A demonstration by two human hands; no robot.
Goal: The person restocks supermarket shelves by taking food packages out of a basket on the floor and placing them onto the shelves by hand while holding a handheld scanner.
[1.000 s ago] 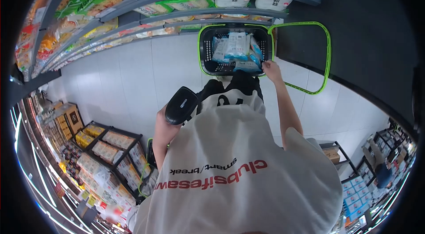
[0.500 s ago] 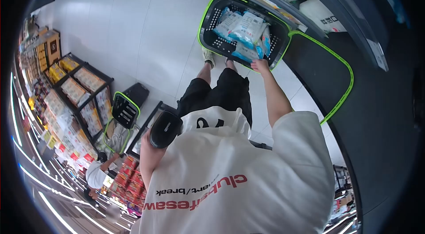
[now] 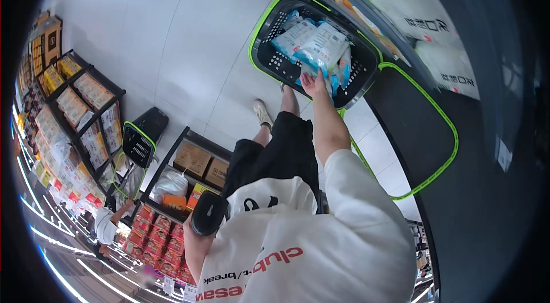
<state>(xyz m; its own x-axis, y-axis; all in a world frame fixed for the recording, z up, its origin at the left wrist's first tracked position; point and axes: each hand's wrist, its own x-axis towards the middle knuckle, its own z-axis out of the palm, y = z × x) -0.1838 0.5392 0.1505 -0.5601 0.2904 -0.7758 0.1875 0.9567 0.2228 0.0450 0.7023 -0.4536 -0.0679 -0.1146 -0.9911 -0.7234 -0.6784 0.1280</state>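
My right hand (image 3: 314, 84) is inside a black shopping basket (image 3: 358, 88) with a bright green rim. Its fingers look loosely parted against the lower edge of white-and-blue plastic packets (image 3: 323, 45), several of which lie piled in the basket. No packet shows between the fingers. At my left side, my left hand (image 3: 196, 240) is closed round a black, rounded, oval object (image 3: 209, 213); most of the fingers are hidden behind it. What kind of object it is I cannot tell.
The basket's green handle (image 3: 455, 125) hangs out to the right over a dark surface. Shelves with large white bags (image 3: 415, 14) run along the upper right. On the left stand a second basket (image 3: 139, 142), boxed goods (image 3: 94, 90), a low rack with cartons (image 3: 192, 158) and another person (image 3: 106, 225).
My right hand has moved left and further into the basket, over the lower packet. My view has shifted, showing more of the low rack. The black object stays in my left hand.
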